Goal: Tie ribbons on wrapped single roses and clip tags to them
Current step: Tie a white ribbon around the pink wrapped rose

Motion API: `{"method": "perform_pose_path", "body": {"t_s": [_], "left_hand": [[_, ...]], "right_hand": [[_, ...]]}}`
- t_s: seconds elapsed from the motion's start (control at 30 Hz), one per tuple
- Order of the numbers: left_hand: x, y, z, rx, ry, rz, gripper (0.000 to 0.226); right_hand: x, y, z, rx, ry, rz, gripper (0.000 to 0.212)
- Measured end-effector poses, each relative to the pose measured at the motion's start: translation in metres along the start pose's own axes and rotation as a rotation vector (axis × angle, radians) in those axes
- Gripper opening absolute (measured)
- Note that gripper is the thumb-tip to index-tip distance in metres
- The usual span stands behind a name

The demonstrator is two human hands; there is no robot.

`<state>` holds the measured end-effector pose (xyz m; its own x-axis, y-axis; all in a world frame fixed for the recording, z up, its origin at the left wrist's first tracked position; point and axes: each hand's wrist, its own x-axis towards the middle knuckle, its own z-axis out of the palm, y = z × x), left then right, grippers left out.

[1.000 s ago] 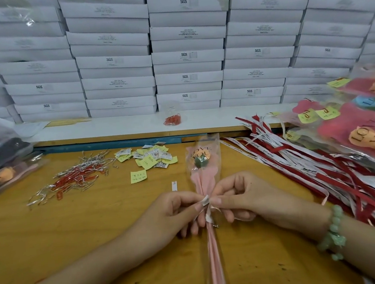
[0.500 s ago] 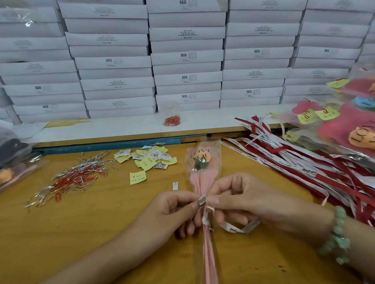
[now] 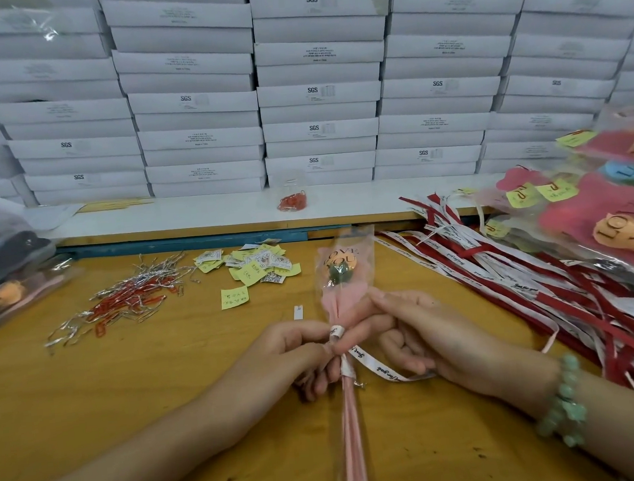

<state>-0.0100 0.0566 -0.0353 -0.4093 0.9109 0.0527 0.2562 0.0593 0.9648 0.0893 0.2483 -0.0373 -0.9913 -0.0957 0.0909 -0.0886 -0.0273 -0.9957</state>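
Hands are working together at the middle of a wooden table [image 3: 91, 394], seen from above through a head-worn camera. A single rose [image 3: 339, 273] in a clear sleeve with pink paper is lying lengthwise on the table, its long pink stem running toward the viewer and its bud pointing away. The left hand [image 3: 298, 353] is pinching a small loop of white ribbon [image 3: 380, 373] between thumb and forefinger, right where the sleeve is narrowing above the stem. The right hand [image 3: 431, 337] is meeting it there. The loop is sitting at the tip of its forefinger, its thumb is lying on the sleeve, and its other fingers are curling over the ribbon's printed tail, which is trailing across the table beneath that hand. A green bead bracelet [image 3: 564, 410] is sitting on the right wrist.

Just beyond the left hand, a tiny white scrap [image 3: 298, 313] is lying alone. Farther back on the left, a heap of silver and red paper clips [image 3: 129, 299] is spreading over the table, with a scatter of yellow and white tags [image 3: 252, 267] beside it. On the right, a thick pile of red and white loose ribbons [image 3: 502, 274] is fanning out, partly under clear bags [image 3: 613, 222] holding red and pink wrapped flowers. Behind the table, a small packet of red clips [image 3: 292, 201] is lying on a white ledge [image 3: 190, 213], and stacked white boxes [image 3: 318, 94] are filling the background.
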Motion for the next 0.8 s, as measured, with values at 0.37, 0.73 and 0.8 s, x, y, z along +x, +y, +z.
{"method": "perform_pose_path", "body": {"t_s": [0.37,0.73,0.8], "left_hand": [[0.004,-0.006,0.000,0.003,0.074,-0.001,0.041],[0.005,-0.007,-0.001,-0.050,0.091,0.018,0.017],[0.004,-0.005,-0.001,-0.066,0.090,0.027,0.023]], "right_hand": [[-0.005,-0.006,0.005,-0.121,-0.089,0.012,0.050],[-0.008,-0.006,0.019,-0.194,-0.020,-0.061,0.034],[-0.009,-0.008,0.022,-0.198,0.016,-0.079,0.033]]}}
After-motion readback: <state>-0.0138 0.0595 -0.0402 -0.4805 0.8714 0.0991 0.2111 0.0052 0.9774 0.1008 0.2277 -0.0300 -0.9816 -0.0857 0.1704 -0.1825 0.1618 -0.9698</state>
